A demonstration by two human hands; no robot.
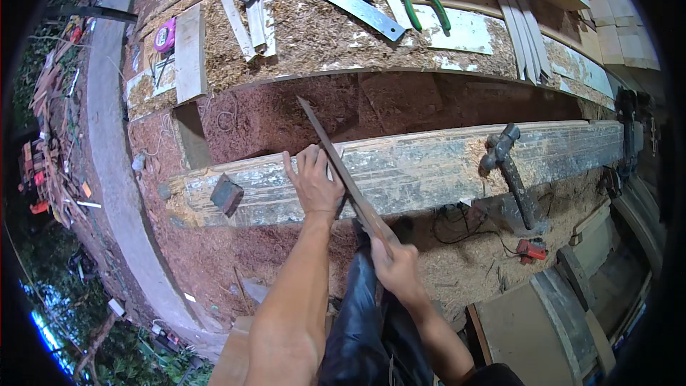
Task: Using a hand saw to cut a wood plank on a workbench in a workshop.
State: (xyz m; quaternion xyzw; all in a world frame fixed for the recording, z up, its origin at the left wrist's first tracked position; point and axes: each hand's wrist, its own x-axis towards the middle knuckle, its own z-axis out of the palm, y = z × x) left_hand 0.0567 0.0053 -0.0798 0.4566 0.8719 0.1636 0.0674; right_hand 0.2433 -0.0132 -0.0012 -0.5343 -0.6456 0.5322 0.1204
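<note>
My right hand (395, 269) is closed round the handle end of a handsaw (341, 170). Its long narrow blade slants up and left across a weathered wooden beam (421, 171), the tip reaching past the far edge. Just left of the blade, my left hand (316, 184) presses down on the beam with bent fingers. Beside its thumb a thin pale strip of wood (339, 151) shows in part, held down under the hand; most of it is hidden. A small dark block (226, 194) lies on the beam farther left, and a hammer (509, 168) rests across it at the right.
Beyond a gap is a shavings-covered bench (321, 43) with a try square (336, 1), green-handled pliers (423, 1), a pink tape measure (165, 34) and several wood strips. A clamp (627, 132) stands at the beam's right end. A red tool (532, 250) and cable lie below the beam.
</note>
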